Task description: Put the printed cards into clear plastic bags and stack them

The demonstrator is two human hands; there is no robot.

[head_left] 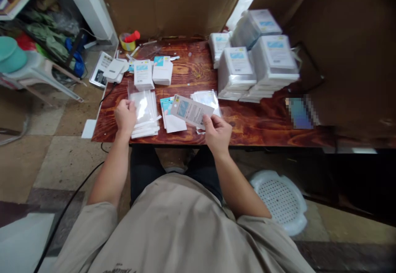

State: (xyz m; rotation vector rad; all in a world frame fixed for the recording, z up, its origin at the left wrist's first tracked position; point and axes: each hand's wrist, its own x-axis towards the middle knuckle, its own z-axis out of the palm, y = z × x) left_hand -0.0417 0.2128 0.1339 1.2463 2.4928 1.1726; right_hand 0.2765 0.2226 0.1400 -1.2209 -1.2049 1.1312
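Observation:
My right hand (pixel 218 135) pinches one end of a printed cardboard card (pixel 192 111) with a blue picture on it, tilted above the table. Under and behind that card lie several packaged cards (pixel 208 98) in clear plastic. My left hand (pixel 125 115) is closed at the left edge of a stack of clear plastic bags (pixel 144 110), its fingers on a bag whose clear film stands up a little. Between the two hands, blue and white cards (pixel 175 122) lie fanned out on the wooden table (pixel 192 74).
Behind the bags stand two piles of cards, one printed side up (pixel 143 74) and one mostly white (pixel 163 73). Tall stacks of packaged cards (pixel 236 72) rise at right. A tape roll (pixel 128 41) sits at the back left, and a white stool (pixel 280 200) stands below the front edge.

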